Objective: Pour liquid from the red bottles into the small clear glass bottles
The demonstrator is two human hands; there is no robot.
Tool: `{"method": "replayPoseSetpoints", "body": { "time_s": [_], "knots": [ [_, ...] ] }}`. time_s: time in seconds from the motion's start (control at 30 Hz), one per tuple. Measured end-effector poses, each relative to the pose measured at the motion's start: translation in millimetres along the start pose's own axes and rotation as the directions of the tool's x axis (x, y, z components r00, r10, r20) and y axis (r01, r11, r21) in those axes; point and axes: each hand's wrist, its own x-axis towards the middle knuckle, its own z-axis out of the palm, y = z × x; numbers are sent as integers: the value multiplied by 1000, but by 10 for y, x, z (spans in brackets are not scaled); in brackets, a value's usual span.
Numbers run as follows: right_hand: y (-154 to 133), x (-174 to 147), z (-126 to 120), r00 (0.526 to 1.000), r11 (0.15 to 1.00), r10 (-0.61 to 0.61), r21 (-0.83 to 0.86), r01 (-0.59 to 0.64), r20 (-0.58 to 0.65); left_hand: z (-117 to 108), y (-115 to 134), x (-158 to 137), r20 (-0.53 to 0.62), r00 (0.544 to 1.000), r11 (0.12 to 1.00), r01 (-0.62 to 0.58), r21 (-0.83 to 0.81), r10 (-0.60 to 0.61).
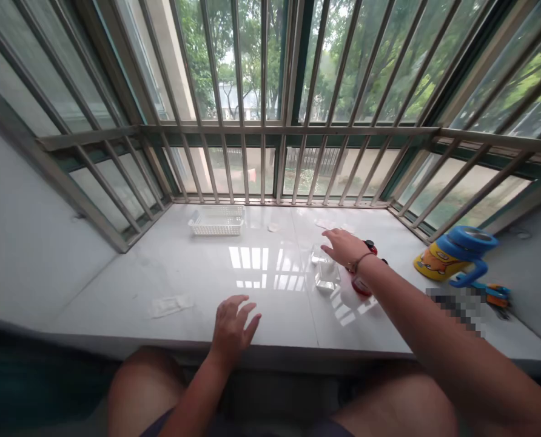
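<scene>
Bare knees [145, 385] are closest to the camera, tucked up under your white sill [116, 297]. So, two small clear plastic containers [327, 279] sit right of the sill's middle, one behind the other, just beside your right hand [346, 247]. That hand's palm down, fingers stretched out and parted; can't tell whether it's touching anything. Some red-and-black items [361, 286] peek out around your wrist, mostly hidden by the arm, so no idea what they are. You've got a dark bracelet [360, 260] on there too. Your left hand [234, 321] is loosely spread near the front edge, thumb well apart from the fingers. Further out: a flattened clear wrapper [171, 305] to the left, a white perforated basket [218, 229] at the back left, and a blue-and-yellow handled jug [447, 258] tilted-looking on the right. Metal window bars [264, 164] run behind it all.
</scene>
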Motion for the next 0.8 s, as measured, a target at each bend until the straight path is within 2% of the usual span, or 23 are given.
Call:
{"method": "replayPoseSetpoints", "body": {
  "time_s": [0.07,0.13,0.3,0.47,0.67,0.73,0.8],
  "knots": [
    [-62,277,19,990,999,42,-25,-39,136,-119,-292,-56,-23,1000,987,5,163,-1],
    [-110,487,62,964,995,89,-56,-77,251,-170,-464,-88,-64,998,969,12,248,3],
    [-221,746,153,918,989,144,-82,-123,370,-158,-476,-123,-29,999,957,-30,290,40],
    [-555,801,197,920,996,76,13,-88,384,-160,-457,-123,-45,999,959,4,283,9],
    [-1272,728,214,925,959,-213,246,138,314,-139,-498,-127,-73,997,958,24,285,-4],
    [-1351,730,155,922,943,-268,273,192,279,-135,-500,-126,-67,998,958,27,286,-8],
    [-1268,759,61,935,951,-254,242,194,249,-133,-502,-122,-63,998,956,32,290,-14]
  ]
}}
